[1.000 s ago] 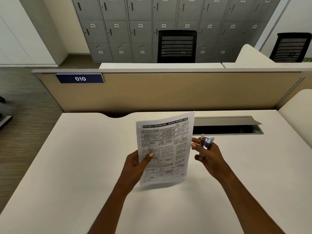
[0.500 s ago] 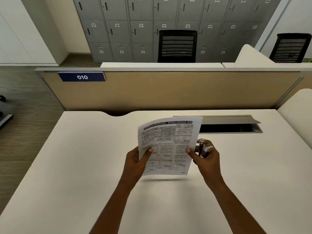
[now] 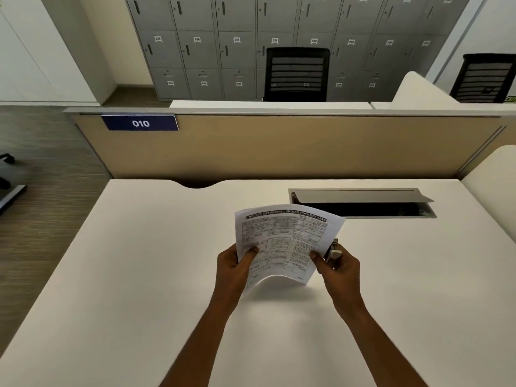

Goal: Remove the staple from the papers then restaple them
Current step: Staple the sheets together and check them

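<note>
The printed papers (image 3: 284, 238) are held above the white desk (image 3: 139, 261), bowed upward along their near edge. My left hand (image 3: 234, 266) pinches their left edge with the thumb on top. My right hand (image 3: 339, 268) presses its thumb on the lower right of the papers. That same hand also holds a small metal stapler (image 3: 334, 248), mostly hidden behind the sheet. I cannot make out a staple in the papers.
An open cable tray with a raised grey lid (image 3: 360, 199) is set into the desk just beyond the papers. A tan partition (image 3: 279, 146) with a blue "010" sign (image 3: 140, 123) closes the far edge. Lockers and black chairs stand behind.
My right hand with the stapler came left and took hold of the papers' right side. The papers dropped lower, tilted flatter and bowed between both hands.
</note>
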Action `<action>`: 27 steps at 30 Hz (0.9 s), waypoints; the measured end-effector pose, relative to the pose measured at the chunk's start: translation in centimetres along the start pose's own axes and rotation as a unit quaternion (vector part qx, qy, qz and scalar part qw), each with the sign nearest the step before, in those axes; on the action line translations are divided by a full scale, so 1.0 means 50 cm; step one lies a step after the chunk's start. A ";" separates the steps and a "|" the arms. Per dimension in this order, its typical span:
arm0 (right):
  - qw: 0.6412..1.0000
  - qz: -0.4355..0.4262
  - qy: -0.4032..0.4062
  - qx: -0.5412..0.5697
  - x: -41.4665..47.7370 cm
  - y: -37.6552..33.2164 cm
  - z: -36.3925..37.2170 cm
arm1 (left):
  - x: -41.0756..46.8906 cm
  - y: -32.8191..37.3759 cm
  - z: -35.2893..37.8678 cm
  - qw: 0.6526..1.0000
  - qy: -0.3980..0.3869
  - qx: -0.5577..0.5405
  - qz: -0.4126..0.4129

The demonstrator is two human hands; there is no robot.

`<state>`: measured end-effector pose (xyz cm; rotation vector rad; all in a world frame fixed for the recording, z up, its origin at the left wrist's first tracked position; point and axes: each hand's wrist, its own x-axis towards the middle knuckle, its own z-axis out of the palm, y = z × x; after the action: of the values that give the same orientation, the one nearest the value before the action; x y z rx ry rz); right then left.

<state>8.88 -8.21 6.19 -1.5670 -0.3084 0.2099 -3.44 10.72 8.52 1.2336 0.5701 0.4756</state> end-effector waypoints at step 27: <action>0.999 -0.042 -0.009 -0.007 -0.024 -0.042 -0.005 | 0.010 0.108 0.000 0.990 -0.038 0.033 0.134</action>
<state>7.68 -8.82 8.21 -1.5623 -0.3900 0.1572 -3.21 12.48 13.65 1.3941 0.3578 0.6356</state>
